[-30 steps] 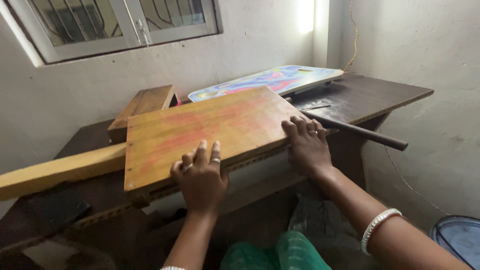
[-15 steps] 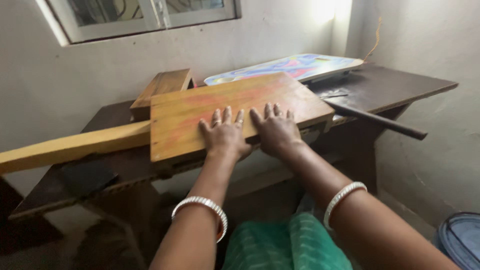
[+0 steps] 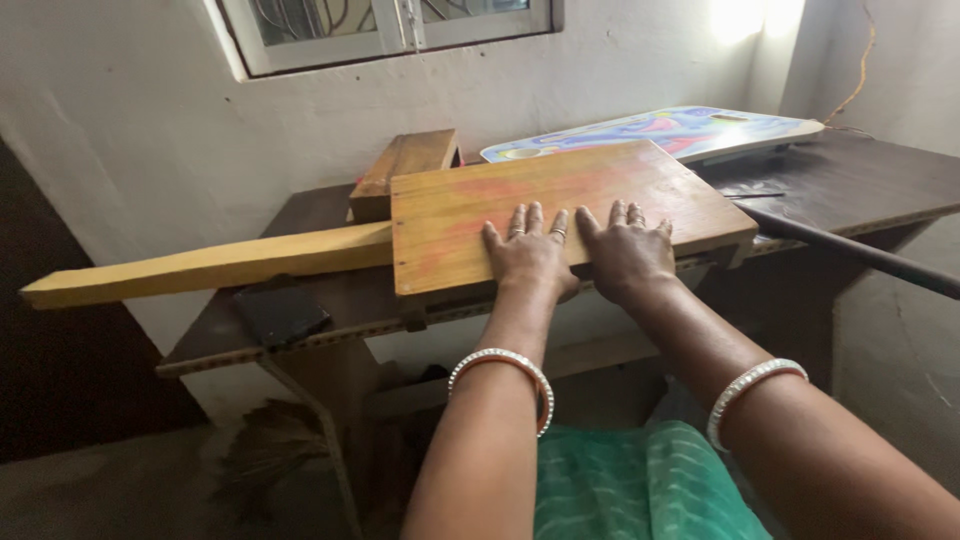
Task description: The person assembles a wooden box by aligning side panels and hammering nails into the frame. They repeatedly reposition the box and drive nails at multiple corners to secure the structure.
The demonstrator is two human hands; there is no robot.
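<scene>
Timber comes first at the far left: a long yellow wooden beam (image 3: 205, 268) lies across the dark table (image 3: 900, 180), its left end jutting well past the table's edge and its right end running under the wooden board (image 3: 450, 215). Just in front of the beam a flat black object (image 3: 281, 312) sits near the table's front edge. Behind the board's left corner stands a small wooden block (image 3: 405, 170). The board, stained faintly red, lies flat near the table's front. The left hand (image 3: 527, 250) rests palm down on the board, fingers spread flat, gripping nothing. Just beside it the right hand (image 3: 625, 248) lies the same way, flat and open on the board. Behind, a colourful flat panel (image 3: 660, 132) lies on the table. A dark rod (image 3: 850, 252) sticks out past the table at the right.
</scene>
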